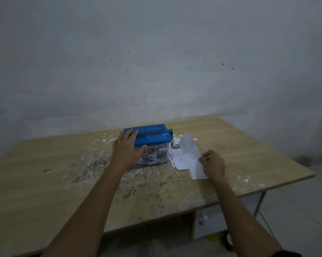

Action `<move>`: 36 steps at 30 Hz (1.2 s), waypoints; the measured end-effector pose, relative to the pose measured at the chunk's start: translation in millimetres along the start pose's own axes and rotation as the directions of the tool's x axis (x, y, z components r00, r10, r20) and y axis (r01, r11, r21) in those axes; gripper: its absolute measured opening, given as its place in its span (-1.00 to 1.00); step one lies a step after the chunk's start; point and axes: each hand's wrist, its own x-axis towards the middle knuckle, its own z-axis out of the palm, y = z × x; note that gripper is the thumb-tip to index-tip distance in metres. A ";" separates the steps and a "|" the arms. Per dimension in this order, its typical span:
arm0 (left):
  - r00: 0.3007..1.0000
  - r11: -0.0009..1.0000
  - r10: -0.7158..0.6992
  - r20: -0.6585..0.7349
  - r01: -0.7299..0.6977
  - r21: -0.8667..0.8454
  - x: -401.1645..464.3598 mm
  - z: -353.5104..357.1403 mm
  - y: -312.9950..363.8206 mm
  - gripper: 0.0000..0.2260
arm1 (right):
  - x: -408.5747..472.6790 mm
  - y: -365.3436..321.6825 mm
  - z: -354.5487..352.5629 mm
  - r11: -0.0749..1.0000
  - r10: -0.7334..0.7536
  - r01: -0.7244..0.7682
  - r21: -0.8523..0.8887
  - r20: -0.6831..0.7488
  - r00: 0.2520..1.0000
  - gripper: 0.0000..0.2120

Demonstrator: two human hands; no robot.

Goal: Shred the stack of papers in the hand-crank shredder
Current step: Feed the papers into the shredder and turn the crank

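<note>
- A pale wall (156, 52) stood behind the wooden table (45, 182), which was littered with scraps.
- The blue-topped shredder (149, 143) sat toward the far edge, its clear bin holding shreds.
- The stack of papers (176, 158) lay just right of it.
- The left hand (127, 147) rested spread on the shredder's left end.
- The right hand (213, 164) pinched one sheet (191, 154), lifted off the stack.

Both arms reach forward; left hand (126, 145) lies spread, right hand (213, 164) seemingly curls its fingers (204, 158).
</note>
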 end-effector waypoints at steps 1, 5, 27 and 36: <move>1.000 1.000 -0.003 0.002 0.003 -0.009 -0.9 -0.2 0.5 -0.35 | 3.4 -0.3 -3.1 1.000 -0.007 0.007 0.019 0.009 1.000 -0.92; 1.000 0.999 -0.018 -0.002 0.018 -0.030 -4.4 0.2 3.1 -0.35 | 9.6 -0.3 -13.3 0.999 -0.041 0.040 0.016 0.028 0.999 -0.85; 0.983 0.990 0.107 -0.149 -0.119 -0.072 -17.2 7.5 17.5 -0.57 | 3.6 18.6 -36.6 0.999 -0.043 0.044 0.018 -0.011 0.999 -0.91; 0.974 0.974 0.159 -0.164 -0.182 -0.134 -5.6 -9.0 27.8 -0.64 | 20.7 -33.4 -73.4 0.960 -0.276 0.269 -0.076 -0.105 0.955 -0.83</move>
